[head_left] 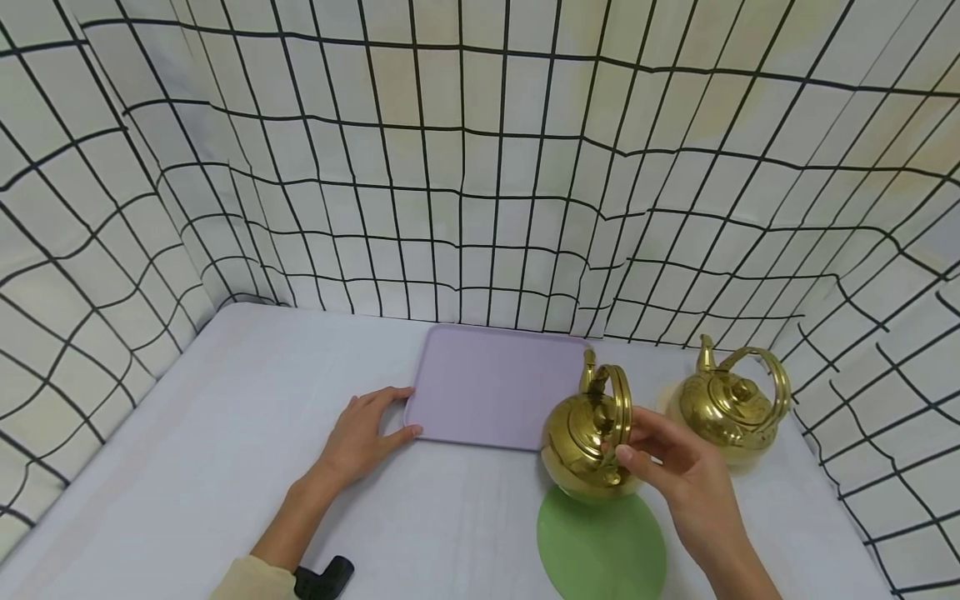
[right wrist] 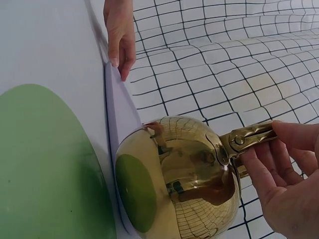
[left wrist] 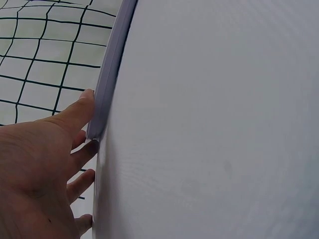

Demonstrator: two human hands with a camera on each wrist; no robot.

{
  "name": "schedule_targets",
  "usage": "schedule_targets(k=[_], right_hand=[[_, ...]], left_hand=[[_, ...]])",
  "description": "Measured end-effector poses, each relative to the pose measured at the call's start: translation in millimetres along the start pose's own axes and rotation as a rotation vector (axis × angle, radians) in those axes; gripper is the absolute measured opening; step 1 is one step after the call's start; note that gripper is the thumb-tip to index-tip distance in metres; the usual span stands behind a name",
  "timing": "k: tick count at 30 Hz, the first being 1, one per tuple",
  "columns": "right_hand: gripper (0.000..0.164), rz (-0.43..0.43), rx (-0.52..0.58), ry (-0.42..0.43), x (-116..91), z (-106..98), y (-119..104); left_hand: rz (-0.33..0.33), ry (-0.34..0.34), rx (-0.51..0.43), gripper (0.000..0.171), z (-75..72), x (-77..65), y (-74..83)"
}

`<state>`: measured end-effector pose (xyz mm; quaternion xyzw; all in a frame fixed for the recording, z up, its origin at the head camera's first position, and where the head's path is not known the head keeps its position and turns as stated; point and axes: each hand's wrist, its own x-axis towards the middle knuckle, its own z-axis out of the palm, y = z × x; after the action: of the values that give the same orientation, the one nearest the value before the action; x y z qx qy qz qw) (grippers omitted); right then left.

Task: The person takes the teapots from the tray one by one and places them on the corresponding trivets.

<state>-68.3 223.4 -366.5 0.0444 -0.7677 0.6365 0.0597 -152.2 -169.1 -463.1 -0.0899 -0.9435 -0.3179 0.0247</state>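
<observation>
A brass kettle [head_left: 573, 442] hangs by its upright handle from my right hand [head_left: 686, 475], whose thumb and fingers grip that handle. It is above the table, over the far edge of a round green mat [head_left: 603, 550] and the near right corner of a light purple tray [head_left: 480, 387]. My left hand [head_left: 358, 437] touches the tray's near left corner, fingers spread along its edge. In the left wrist view, thumb and fingertips meet the tray's rim [left wrist: 107, 82]. The right wrist view shows the kettle's shiny underside [right wrist: 139, 199] reflecting the mat.
A second brass kettle [head_left: 723, 417] stands to the right, partly behind my right hand, on a pale round piece that barely shows. White cloth with a black grid [head_left: 480, 167] walls the table at the back and sides. A white cover [head_left: 225, 433] lies over the table.
</observation>
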Motion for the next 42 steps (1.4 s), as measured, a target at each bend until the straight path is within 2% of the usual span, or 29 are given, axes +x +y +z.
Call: schedule_targets(k=[6,10,16,26,33,42], right_hand=[[0.045,0.057,-0.065,-0.012,-8,-7,-3],[0.044,0.034,-0.052,-0.015,-13,-12,-2],[0.044,-0.051,0.042,-0.040,-17,-17,3],[0.042,0.001,-0.007,0.003,-28,-18,6],[0.043,-0.067,0.033,-0.022,-32,-19,12],[0.041,0.029,-0.013,-0.011,-38,-20,10]], left_hand=[[0.003,0.005,0.007,0.061,0.0,0.6,-0.2],[0.003,0.003,0.009,0.062,0.3,0.7,-0.9],[0.002,0.002,0.002,0.061,0.9,0.9,-0.8],[0.005,0.007,0.006,0.061,1.0,1.1,1.1],[0.013,0.010,0.007,0.061,0.4,1.0,0.6],[0.005,0.003,0.011,0.061,0.1,1.0,0.3]])
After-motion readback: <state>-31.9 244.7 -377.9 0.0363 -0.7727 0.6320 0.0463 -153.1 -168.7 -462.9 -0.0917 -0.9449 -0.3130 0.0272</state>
